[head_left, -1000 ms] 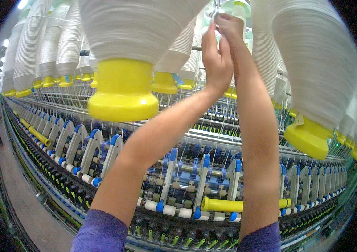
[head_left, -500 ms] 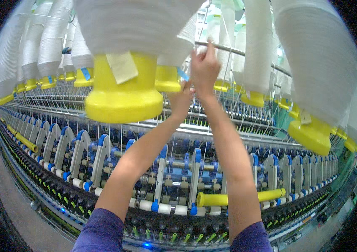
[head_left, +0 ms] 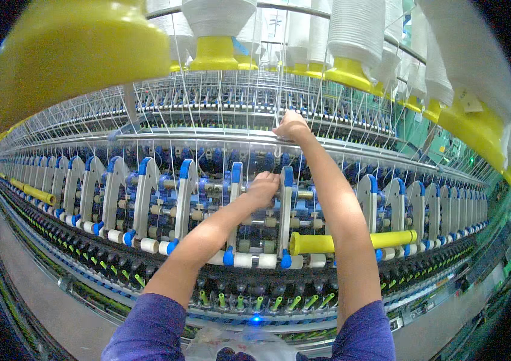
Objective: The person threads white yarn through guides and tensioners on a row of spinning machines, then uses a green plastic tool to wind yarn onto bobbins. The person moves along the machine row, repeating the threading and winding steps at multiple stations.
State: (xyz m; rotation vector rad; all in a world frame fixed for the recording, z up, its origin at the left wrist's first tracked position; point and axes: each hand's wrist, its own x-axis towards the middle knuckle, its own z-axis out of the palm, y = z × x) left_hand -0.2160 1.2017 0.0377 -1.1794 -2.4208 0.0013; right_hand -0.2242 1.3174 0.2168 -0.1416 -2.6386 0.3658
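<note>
Nearest of all, a purple sleeve (head_left: 153, 322) and bare forearm reach in on each side; the right forearm crosses in front of the yellow tube (head_left: 312, 243), the landmark here. At the lower edge, nearer than the tube, is some translucent sheeting (head_left: 231, 343). A large yellow bobbin end (head_left: 75, 51) looms close overhead, up and left of the tube. Between the sheeting and the tube run slim lime-green pegs (head_left: 259, 302) and a glowing blue light (head_left: 256, 319).

The tube lies crosswise just above a row of white rollers (head_left: 243, 260). A blue-tipped grey arm (head_left: 286, 210) rises beside its left end. Left of and beyond that end, the left hand (head_left: 263, 189) is in among the mechanism, its fingers bent close together just beside the blue tip; whether they grip anything cannot be told.

Farther in and above the tube's left end, the right hand (head_left: 292, 126) is at the metal rail (head_left: 207, 138), fingers narrowly gathered. A white strand (head_left: 277, 150) shows just below their tips, but whether it is pinched cannot be made out.

Beyond and above the tube hang white yarn bobbins (head_left: 356, 30) on yellow ends, with a green wall (head_left: 415, 141) behind to the right.
</note>
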